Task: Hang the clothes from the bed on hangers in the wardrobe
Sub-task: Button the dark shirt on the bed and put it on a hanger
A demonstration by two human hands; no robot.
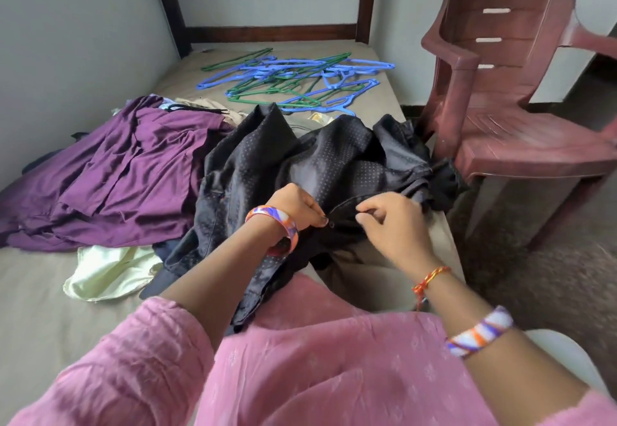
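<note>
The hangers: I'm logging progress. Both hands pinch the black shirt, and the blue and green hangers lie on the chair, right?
Not quite. The head view shows the hangers on the bed, not the chair. Both the left hand and right hand do pinch the black shirt.

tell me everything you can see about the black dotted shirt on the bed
The black dotted shirt is dark, slightly shiny fabric covered in small pale dots. It lies crumpled near the bed's right edge, beside the purple garment and just in front of the hangers, partly draped toward the person. Both hands pinch it at a seam: the left hand and the right hand, close together, apparently at a button.
</note>
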